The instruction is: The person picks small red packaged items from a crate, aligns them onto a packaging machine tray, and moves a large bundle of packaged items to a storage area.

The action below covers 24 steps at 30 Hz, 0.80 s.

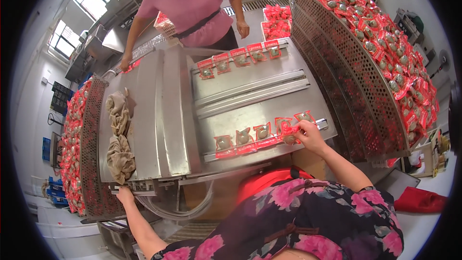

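Observation:
My right hand [309,136] pinches the red end of a clear-and-red plastic pouch [290,139] with an egg-shaped item inside. It is over the right end of the near sealing bar [321,124] of a steel vacuum packing machine [249,112]. Several similar pouches [244,137] lie in a row along that bar, their red ends towards me. At the far bar is another row of pouches [239,57]. My left hand [125,195] touches the machine's front edge at the left, by a small panel [144,189]; its fingers are partly hidden.
Crumpled beige cloths [121,133] lie left of the raised steel lid section [164,115]. Perforated metal bins heaped with pouches stand right [346,54] and left [92,144]. Across the machine stands a person in pink [198,7], one hand at its far left edge. Crates [276,29] sit behind.

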### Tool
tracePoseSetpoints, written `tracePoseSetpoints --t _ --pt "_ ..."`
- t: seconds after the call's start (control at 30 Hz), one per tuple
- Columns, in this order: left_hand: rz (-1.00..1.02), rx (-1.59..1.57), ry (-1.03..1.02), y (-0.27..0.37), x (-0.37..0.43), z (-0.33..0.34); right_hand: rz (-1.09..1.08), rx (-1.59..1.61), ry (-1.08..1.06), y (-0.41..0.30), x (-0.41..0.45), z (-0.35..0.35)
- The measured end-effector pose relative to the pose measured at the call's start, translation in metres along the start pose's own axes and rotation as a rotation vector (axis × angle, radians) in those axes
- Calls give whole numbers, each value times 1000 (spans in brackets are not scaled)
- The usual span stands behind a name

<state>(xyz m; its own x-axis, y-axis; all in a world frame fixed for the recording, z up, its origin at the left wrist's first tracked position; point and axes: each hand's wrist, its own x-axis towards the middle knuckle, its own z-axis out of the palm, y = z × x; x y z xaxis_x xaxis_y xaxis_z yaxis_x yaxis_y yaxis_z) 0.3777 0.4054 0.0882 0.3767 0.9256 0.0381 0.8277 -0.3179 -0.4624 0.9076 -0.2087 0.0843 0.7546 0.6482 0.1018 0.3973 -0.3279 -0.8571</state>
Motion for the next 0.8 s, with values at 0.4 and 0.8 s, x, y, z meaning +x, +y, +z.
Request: tracePoseSetpoints --t 0.4,0.8 --pt "37 43 -47 3 -15 -29 -30 39 214 -4 8 -40" --pt "162 -46 180 45 -85 -163 -48 147 302 4 16 -73"
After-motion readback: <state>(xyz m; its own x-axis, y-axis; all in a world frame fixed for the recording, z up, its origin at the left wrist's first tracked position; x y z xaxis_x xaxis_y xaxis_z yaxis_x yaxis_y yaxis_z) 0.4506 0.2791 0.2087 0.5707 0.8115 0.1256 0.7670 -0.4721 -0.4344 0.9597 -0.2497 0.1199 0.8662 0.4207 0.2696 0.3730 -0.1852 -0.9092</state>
